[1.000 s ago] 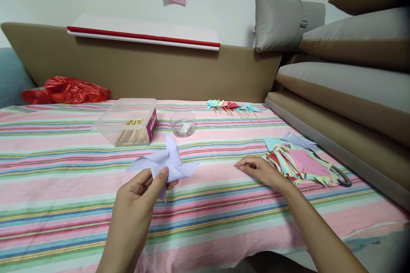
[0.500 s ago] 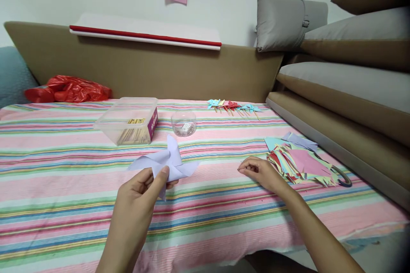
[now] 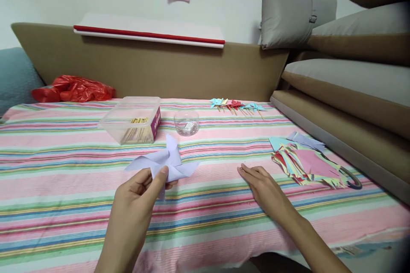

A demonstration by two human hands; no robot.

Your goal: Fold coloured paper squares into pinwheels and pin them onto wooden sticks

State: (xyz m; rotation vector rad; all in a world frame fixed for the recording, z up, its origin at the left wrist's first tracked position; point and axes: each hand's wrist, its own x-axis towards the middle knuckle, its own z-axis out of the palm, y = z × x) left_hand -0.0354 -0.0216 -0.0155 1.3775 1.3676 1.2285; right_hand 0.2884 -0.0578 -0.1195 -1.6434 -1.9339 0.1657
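Observation:
My left hand (image 3: 141, 194) is closed on a lavender paper pinwheel (image 3: 174, 172), thumb on its front near the centre and fingers behind. Its blades are folded in, with tips pointing out. Low over the striped cloth to the right, my right hand (image 3: 265, 187) has thumb and fingertips pressed together at a tiny dark thing that is too small to name. A clear round dish (image 3: 186, 123) holding small clear bits and a white label stands beyond the pinwheel.
Behind the left hand stands a clear plastic box (image 3: 130, 121) of wooden sticks. Finished pinwheels (image 3: 235, 106) lie at the back. Paper scraps (image 3: 304, 162) partly cover scissors (image 3: 355, 181) at right. A red plastic bag (image 3: 77, 89) sits back left; cushions (image 3: 346, 81) are stacked on the right.
My right hand has turned palm-down, its fingers straighter and lower over the cloth. My left hand holds the pinwheel almost still. The view has shifted slightly.

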